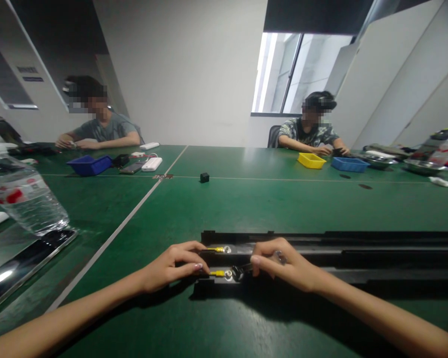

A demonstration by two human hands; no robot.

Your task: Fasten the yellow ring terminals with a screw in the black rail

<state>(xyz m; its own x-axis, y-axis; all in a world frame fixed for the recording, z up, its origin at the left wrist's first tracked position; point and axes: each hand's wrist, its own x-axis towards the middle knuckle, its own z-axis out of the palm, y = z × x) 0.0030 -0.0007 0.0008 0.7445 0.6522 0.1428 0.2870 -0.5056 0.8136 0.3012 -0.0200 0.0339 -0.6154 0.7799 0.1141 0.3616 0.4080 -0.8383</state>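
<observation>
Two long black rails (381, 259) lie side by side on the green table, pointing away to the right. At their left ends sit an upper ring terminal (219, 249) and a lower ring terminal (218, 273), both with yellow sleeves and metal rings. My left hand (181, 263) is closed at the lower terminal's wire, with a fingertip by the upper one. My right hand (278, 258) grips a dark, slim tool (242, 270) whose black head meets the rail just right of the lower ring. Its exact kind is unclear, as my fingers cover much of it.
On the left stand a water bottle (30, 194) and a phone (26, 266). Farther off are a small black cube (204, 177), blue bin (88, 165), yellow bin (311, 160), lighter blue bin (350, 164) and white power bank (152, 164). Two people sit across the table.
</observation>
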